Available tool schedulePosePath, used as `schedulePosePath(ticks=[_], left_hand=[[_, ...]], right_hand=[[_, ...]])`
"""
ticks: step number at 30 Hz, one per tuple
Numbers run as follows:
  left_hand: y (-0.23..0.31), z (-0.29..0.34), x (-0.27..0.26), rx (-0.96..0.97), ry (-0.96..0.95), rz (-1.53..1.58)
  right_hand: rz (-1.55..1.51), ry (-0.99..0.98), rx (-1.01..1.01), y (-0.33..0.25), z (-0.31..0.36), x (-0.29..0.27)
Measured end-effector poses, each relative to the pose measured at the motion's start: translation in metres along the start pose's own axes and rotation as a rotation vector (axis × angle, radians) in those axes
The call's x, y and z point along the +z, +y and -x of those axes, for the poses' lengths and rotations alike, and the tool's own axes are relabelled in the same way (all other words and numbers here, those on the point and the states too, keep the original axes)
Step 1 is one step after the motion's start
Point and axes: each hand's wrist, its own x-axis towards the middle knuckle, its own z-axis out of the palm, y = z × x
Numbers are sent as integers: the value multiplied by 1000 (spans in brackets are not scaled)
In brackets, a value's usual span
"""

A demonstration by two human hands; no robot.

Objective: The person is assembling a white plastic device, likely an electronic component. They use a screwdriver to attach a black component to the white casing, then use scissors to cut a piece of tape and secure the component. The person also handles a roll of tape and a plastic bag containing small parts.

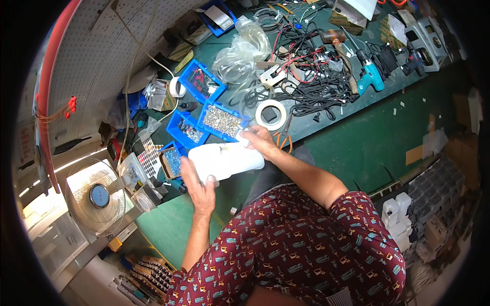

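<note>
A smooth white plastic container [224, 162] lies across the bench's near edge, in front of my body. My left hand [200, 189] is at its left end, fingers stretched out and thumb apart, touching or very close to the plastic. Above the container's right end, the fingers of my right hand [262, 141] are pinched together. Something small and white shows at those fingertips, too little of it to name. Just beyond the right hand is a blue bin of small metal parts [221, 120]. Orange-handled scissors [284, 141] lie beside my right wrist.
More blue bins [186, 129] and a box of blue parts [172, 162] stand to the left. A tape roll [271, 115], tangled black cables [319, 86], a hammer [334, 37] and a teal power drill [370, 76] lie farther right. A fan [98, 196] stands at far left.
</note>
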Motion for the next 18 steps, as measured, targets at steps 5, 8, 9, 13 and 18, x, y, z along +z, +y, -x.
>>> schedulePosePath(ticks=[5, 8, 9, 13, 18], left_hand=[[-3, -3, 0, 17, 132, 64], [-6, -6, -1, -25, 25, 59], [-6, -8, -1, -21, 114, 95], [-11, -7, 3, -136, 87, 164], [-18, -4, 5, -92, -24, 100]], right_hand=[[42, 35, 19, -7, 5, 7], [12, 44, -27, 0, 2, 11], [35, 37, -27, -1, 1, 12], [97, 21, -37, -6, 5, 14], [131, 73, -39, -6, 4, 16]])
